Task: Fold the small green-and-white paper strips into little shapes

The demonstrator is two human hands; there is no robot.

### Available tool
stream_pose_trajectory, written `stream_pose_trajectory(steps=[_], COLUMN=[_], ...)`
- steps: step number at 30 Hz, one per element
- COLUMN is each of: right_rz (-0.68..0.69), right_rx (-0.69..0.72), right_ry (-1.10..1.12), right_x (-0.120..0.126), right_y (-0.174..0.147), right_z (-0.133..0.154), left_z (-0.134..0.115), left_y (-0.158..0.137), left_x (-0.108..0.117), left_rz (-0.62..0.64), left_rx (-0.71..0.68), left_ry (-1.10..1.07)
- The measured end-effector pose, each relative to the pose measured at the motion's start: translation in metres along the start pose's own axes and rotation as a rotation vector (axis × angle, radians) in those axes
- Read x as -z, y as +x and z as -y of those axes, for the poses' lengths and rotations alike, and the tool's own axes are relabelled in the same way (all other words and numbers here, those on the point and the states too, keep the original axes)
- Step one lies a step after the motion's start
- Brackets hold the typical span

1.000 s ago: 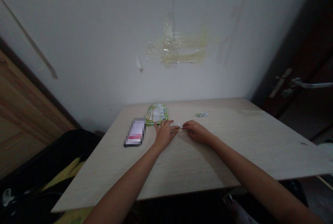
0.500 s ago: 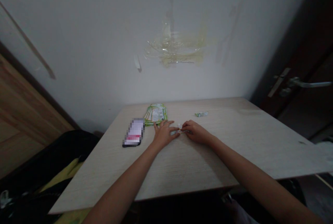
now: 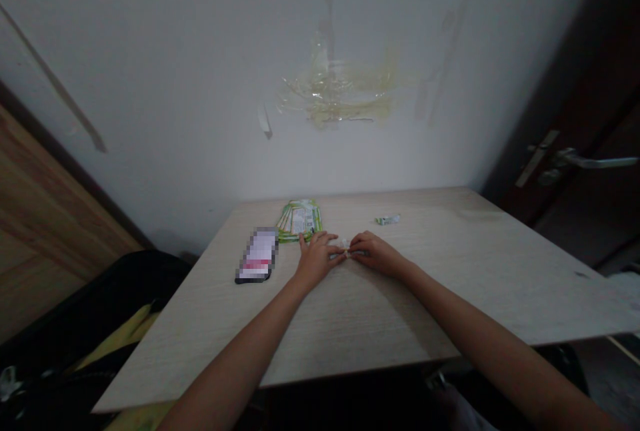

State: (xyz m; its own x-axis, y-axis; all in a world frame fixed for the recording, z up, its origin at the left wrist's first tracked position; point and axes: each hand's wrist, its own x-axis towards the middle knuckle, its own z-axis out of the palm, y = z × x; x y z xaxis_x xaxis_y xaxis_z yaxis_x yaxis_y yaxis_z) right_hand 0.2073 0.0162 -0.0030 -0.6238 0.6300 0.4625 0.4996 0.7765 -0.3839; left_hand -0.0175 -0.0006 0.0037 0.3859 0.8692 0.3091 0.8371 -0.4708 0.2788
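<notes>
Head view: small pale piece (image 3: 345,243) between the hands, low over the table (image 3: 390,324), mostly covered by fingers; shape unclear. Left hand (image 3: 315,260) pinches it, outer fingers spread beside the green packets (image 3: 300,221); contact there uncertain. Right hand (image 3: 376,252) pinches too, fingers bunched. Phone (image 3: 259,254) screen pixelated. Scrap (image 3: 388,220) beyond, print illegible. Forearms cut off below.
</notes>
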Motion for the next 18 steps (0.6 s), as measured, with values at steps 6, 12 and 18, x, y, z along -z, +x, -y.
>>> stream_pose_trajectory(steps=[6,12,18], right_rz=[0.005,0.011,-0.002], right_rx=[-0.013,-0.017,-0.03], right_ry=[-0.005,-0.011,-0.019], right_x=[-0.0008,-0.0002,-0.0013], right_y=[0.0008,0.0011,0.0014], right_z=[-0.0005,0.0004,0.0004], left_z=[0.0001,-0.0001,-0.0025], left_y=[0.0009,0.0006,-0.001], left_x=[0.0006,0.0002,0.0014], left_rz=[-0.001,-0.02,-0.046], left_rx=[-0.005,-0.005,0.006], left_ry=[-0.017,-0.033,-0.026])
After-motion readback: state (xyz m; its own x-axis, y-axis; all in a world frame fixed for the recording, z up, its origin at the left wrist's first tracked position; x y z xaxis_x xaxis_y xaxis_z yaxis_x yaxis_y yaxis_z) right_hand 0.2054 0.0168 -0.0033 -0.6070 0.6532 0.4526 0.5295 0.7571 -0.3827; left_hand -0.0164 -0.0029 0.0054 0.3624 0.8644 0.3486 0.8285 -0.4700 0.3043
